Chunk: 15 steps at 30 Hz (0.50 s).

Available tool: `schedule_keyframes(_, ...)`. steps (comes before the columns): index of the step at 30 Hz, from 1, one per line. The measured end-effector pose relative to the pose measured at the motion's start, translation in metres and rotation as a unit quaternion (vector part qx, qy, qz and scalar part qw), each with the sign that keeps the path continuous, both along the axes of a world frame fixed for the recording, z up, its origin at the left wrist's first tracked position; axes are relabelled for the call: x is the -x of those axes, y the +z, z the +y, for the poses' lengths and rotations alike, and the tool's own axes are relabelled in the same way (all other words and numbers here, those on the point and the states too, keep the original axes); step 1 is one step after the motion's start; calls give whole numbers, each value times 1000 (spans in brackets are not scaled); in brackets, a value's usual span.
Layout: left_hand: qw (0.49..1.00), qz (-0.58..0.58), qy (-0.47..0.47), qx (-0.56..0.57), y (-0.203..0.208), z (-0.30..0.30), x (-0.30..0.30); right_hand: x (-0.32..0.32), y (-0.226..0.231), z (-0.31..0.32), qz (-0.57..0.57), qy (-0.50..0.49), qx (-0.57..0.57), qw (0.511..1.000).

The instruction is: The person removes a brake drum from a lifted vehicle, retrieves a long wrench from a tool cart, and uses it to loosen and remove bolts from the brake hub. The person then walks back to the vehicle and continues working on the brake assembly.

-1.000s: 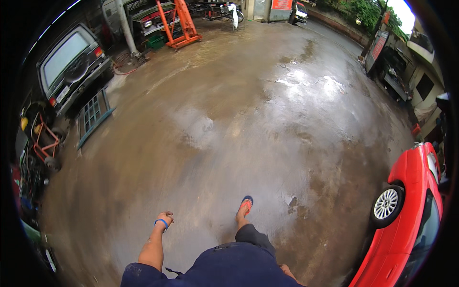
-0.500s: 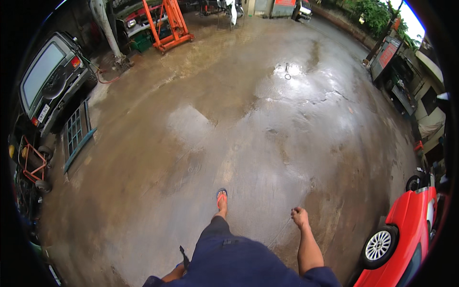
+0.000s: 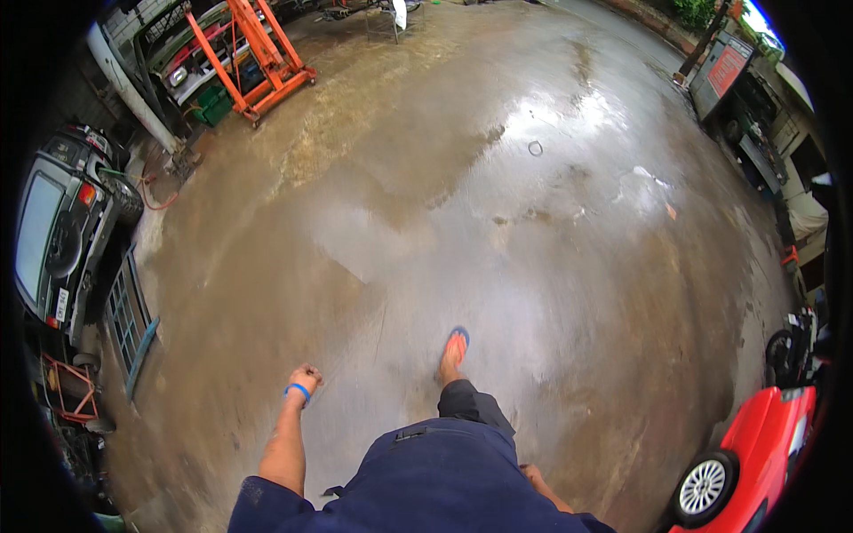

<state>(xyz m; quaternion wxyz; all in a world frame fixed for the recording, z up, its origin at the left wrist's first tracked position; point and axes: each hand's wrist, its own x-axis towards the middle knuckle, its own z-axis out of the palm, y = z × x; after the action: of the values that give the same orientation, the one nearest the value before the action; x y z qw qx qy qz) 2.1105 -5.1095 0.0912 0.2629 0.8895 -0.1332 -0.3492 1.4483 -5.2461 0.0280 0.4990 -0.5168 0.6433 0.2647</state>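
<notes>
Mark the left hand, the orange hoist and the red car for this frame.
left hand (image 3: 306,379), head view, on the knuckles.
orange hoist (image 3: 263,53), head view, on its upright frame.
red car (image 3: 771,435), head view, on the body panel.

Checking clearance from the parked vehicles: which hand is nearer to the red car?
Right. The right hand hangs low beside the hip, toward the red car; the left hand swings forward on the far side of the body.

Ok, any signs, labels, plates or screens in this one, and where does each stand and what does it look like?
Sign board: far right of the wet yard, by the sheds; upright rectangle, grey frame, red panel.
Number plate: on the rear of the grey car at the left edge; small pale rectangle, too small to make out.
No packages or screens in view.
Left hand and right hand hold nothing.
</notes>
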Motion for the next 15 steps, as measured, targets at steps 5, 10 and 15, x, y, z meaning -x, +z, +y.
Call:
schedule_keyframes(5, 991, 41, -85, -96, -36, -127, -18, -103, -8, -243, -37, -141, -36, 989)
schedule_keyframes(10, 964, 125, -154, -176, -115, -216, -8, -271, 14, -563, -125, -50, 246, 960)
schedule_keyframes(15, 969, 189, -141, -78, -155, -328, -104, -432, 50, -769, -203, -126, 275, 931)
